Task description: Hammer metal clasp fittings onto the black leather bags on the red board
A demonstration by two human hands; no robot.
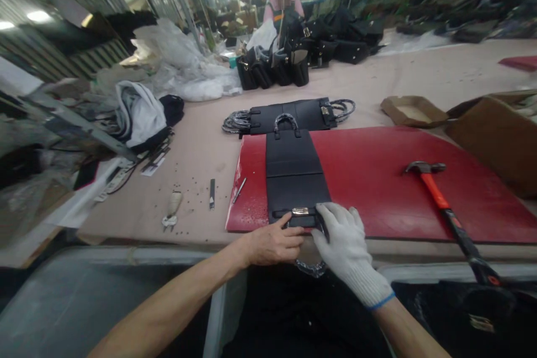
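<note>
A flat black leather bag panel (293, 173) lies lengthwise on a red cutting mat (377, 179), a curved handle at its far end. At its near end sits a small metal clasp (300, 211). My bare left hand (272, 241) presses its fingertips on the panel's near edge just left of the clasp. My right hand (346, 246), in a white knit glove, rests on the same edge to the right of the clasp, fingers curled over it. A clear plastic piece hangs below the edge between my hands.
A red-handled hammer (444, 207) lies on the mat's right side. A second black panel with handles (289, 114) lies beyond the mat. Small tools (212, 193) sit left of it, cardboard boxes (413, 111) at right. Finished black bags (272, 67) and a person stand far back.
</note>
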